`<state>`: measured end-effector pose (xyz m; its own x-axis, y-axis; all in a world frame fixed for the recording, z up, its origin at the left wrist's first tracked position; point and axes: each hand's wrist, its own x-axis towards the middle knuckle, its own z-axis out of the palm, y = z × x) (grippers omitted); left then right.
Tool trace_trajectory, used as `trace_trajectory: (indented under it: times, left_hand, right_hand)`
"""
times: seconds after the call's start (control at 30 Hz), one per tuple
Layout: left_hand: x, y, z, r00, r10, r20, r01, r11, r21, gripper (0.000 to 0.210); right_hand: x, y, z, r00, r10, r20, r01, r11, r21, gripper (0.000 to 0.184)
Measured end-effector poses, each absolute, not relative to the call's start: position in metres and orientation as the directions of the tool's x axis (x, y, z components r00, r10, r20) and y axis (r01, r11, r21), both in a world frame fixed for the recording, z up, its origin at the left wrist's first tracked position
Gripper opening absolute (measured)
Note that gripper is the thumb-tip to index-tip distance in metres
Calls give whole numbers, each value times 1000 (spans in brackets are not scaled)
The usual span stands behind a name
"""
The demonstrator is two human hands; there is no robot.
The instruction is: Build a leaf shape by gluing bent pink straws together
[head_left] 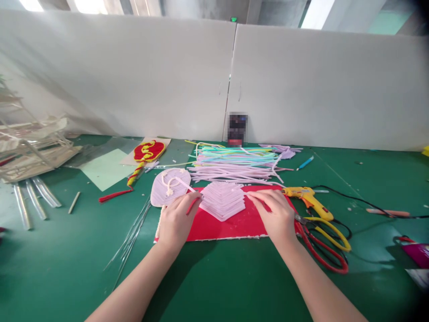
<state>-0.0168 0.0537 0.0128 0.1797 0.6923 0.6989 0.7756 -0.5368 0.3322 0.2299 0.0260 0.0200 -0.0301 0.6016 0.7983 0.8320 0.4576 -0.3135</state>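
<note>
- Left hand (177, 219): fingertips together, seemingly pinching lilac strip (184, 183), which sticks out up-left.
- Lilac chevron panel (223, 201): just right of those fingertips; likely light, soft, bendy, crushable; take by side edges, gently.
- Right hand (276, 214): fingertips at panel's right edge; clamped or not, can't tell.

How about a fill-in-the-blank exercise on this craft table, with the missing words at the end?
1. The lilac pipe-cleaner chevron is over a ____ board.
2. The glue gun has a ____ body.
3. The hand nearest the glue gun is the person's ____ one.
4. The tabletop is coloured ____.

Missing words: red; yellow; right; green.
</note>
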Motion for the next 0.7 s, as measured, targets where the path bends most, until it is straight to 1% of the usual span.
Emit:
trace_trajectory:
  times: [0.27,0.33,0.4,0.47,0.53,0.57,0.63,0.7]
  left_hand:
    - [-9,46,17,228,643,731,740,-603,299,13]
    - [-8,44,20,251,621,742,713,-637,292,12]
    - [-5,42,22,266,613,744,686,-663,301,12]
    - [-3,40,22,266,610,747,656,-682,323,13]
    - [-1,38,20,259,620,741,630,-690,357,15]
    - [0,37,20,253,629,735,618,-690,377,16]
    - [0,35,19,233,665,710,600,-673,433,18]
    - [0,34,20,202,713,672,561,-646,517,20]
  right_hand:
    - [221,23,18,-103,630,770,797,516,-315,18]
    - [218,25,13,-131,651,747,812,503,-295,19]
    - [213,28,8,-141,687,712,851,452,-267,19]
    - [210,31,4,-106,734,671,909,345,-235,21]
    - [207,33,1,-40,769,638,947,232,-221,30]
    - [207,32,1,-19,775,631,952,207,-226,34]
    - [206,30,3,-19,772,636,932,244,-269,33]
    - [205,26,6,-48,753,656,876,347,-335,30]
